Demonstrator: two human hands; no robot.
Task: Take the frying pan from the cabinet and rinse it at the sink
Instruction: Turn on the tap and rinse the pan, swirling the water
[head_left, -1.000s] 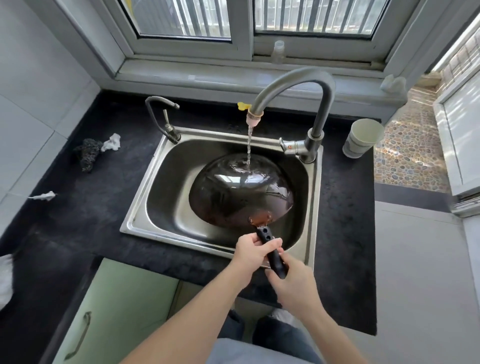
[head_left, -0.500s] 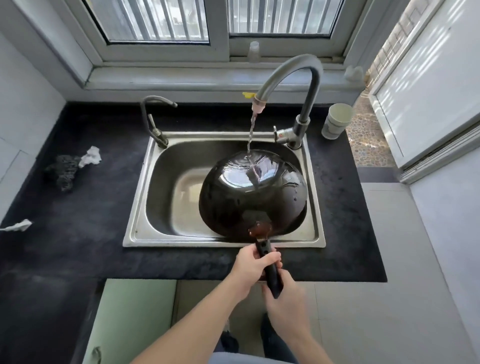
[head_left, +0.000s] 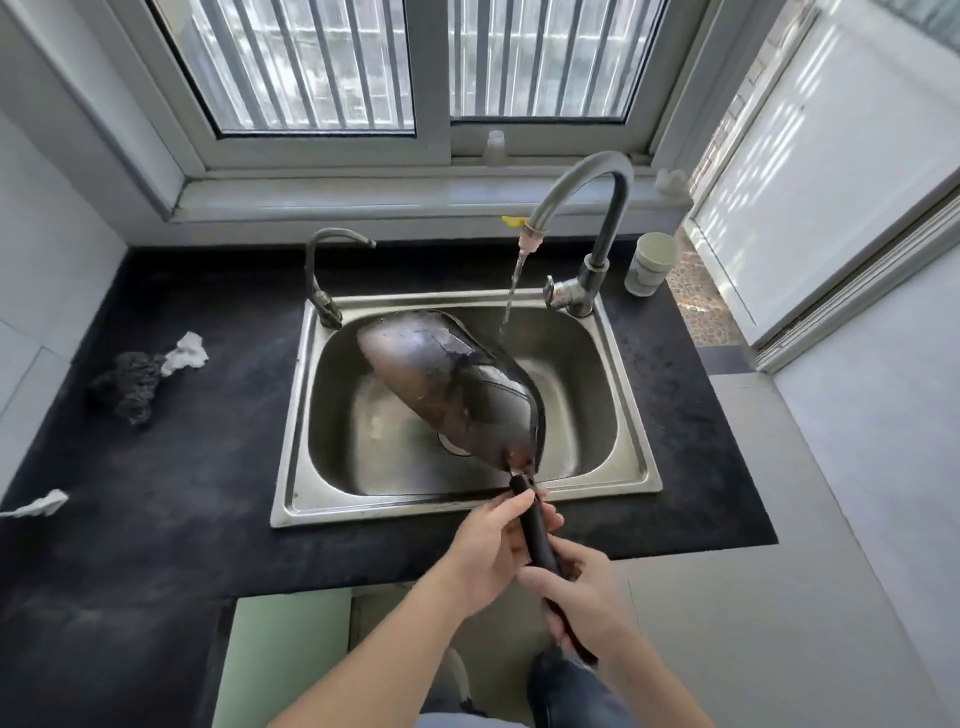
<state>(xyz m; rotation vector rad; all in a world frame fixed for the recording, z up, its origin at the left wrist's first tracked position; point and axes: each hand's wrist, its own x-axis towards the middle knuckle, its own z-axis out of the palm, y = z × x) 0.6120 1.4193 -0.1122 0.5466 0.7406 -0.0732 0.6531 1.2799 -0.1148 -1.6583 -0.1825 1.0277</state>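
A dark round frying pan (head_left: 452, 389) is held tilted on edge over the steel sink (head_left: 291, 467), its underside turned to the left. Both hands grip its black handle (head_left: 537, 535) over the sink's front rim. My left hand (head_left: 493, 545) wraps the handle near the pan. My right hand (head_left: 582, 592) holds the handle's rear end. Water runs from the tall grey faucet (head_left: 587, 192) and falls just past the pan's upper right rim.
A small second tap (head_left: 322, 270) stands at the sink's back left. A pale cup (head_left: 652, 262) sits on the black counter (head_left: 182, 467) beside the faucet. A dark scrubber (head_left: 127, 384) and crumpled paper (head_left: 187, 353) lie to the left. Green cabinet door (head_left: 280, 660) below.
The pan has turned from bottom-up under the stream to tilted on its edge, shifted left. The water now misses its dome. Both hands stay on the handle.
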